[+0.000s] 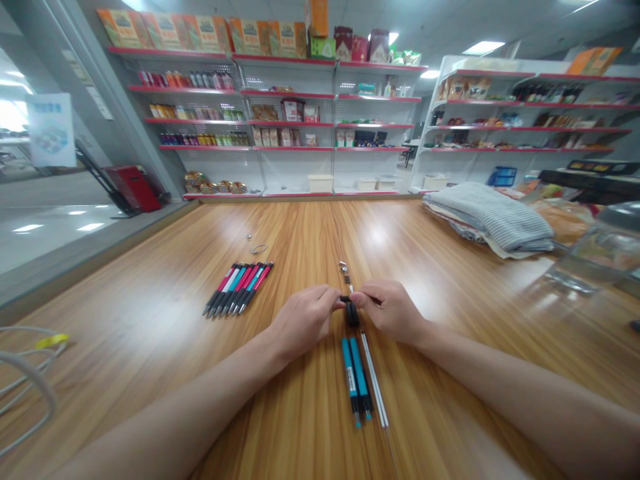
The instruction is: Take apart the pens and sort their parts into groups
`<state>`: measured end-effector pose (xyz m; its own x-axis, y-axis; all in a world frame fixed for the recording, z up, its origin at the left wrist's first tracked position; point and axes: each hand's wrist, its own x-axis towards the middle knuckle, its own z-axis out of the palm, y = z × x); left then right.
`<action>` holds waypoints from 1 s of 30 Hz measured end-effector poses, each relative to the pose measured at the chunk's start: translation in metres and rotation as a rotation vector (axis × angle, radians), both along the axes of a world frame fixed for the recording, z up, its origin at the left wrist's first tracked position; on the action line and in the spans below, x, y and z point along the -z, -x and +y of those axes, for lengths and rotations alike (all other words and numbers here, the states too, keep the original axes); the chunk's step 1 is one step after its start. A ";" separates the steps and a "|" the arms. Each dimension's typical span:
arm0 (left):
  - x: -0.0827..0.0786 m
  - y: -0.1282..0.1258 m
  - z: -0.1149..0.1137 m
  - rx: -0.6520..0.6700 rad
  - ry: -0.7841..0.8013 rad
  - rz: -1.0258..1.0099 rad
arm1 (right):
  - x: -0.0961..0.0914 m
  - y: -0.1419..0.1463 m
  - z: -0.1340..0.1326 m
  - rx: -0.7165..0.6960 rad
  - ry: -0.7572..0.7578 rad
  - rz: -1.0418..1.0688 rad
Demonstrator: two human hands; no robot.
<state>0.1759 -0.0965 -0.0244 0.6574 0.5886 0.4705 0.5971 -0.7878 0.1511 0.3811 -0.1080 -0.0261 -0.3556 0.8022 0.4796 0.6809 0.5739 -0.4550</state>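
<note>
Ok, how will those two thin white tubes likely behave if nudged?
The white tubes look very slim, so they're probably light. Lying on the flat tabletop, they may roll easily. Their straightness suggests they're fairly stiff, though perhaps bendable.

The left forearm (200, 400) and right forearm (500, 377), both bare, slant inward over the tabletop (310, 240). Near its middle, the left hand (305, 317) and right hand (393, 310) almost meet, both curled, each closed in a fingertip pinch.
</note>
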 end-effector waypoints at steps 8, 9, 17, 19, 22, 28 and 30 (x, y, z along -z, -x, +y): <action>0.006 0.000 0.001 0.019 0.083 -0.050 | -0.001 -0.001 -0.001 -0.116 -0.183 0.055; 0.006 0.000 0.001 0.027 0.084 -0.049 | -0.002 -0.001 -0.001 -0.127 -0.192 0.066; 0.006 0.002 0.003 0.071 -0.008 -0.046 | -0.003 -0.006 -0.002 -0.099 -0.134 -0.076; 0.006 0.003 0.004 0.072 -0.011 -0.051 | -0.002 -0.006 -0.001 -0.077 -0.137 -0.065; 0.007 0.003 0.004 0.063 0.004 -0.062 | -0.002 -0.005 -0.001 -0.095 -0.149 0.014; 0.007 0.004 0.005 0.050 0.028 -0.064 | 0.000 -0.003 0.000 -0.098 -0.113 0.059; 0.008 0.004 0.005 0.044 0.041 -0.060 | 0.000 -0.003 0.000 -0.095 -0.116 0.100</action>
<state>0.1722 -0.0916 -0.0320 0.6541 0.5794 0.4863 0.5511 -0.8054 0.2183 0.3845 -0.1078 -0.0266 -0.3730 0.7047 0.6035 0.5759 0.6858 -0.4449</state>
